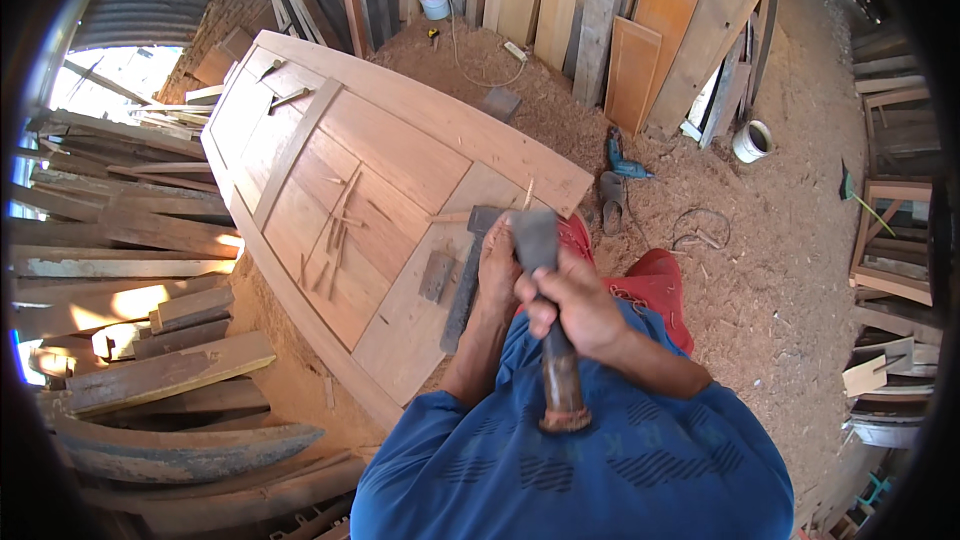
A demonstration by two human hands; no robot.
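Observation:
My right hand (580, 310) is closed around a wide chisel (562, 375), its grey blade pointing up and its dark handle ending in a brown butt near my shirt. Beside the blade my left hand (497, 265) is closed on a thin wooden stick (529, 190). The stick's tip shows above the blade; its lower part is hidden. A hammer (461, 302) with a dark handle lies on the panelled wooden door (385, 130), just left of my left hand. Near it rests a small grey block (436, 276). Several thin wood strips (343, 215) are scattered over the door panels.
Stacked timber (170, 370) fills the left side. Boards (600, 0) lean at the back. On the sawdust-covered floor (760, 340) are a blue power drill (625, 155), a white bucket (752, 142) and a cable (700, 225). Wooden frames (890, 240) stand at right.

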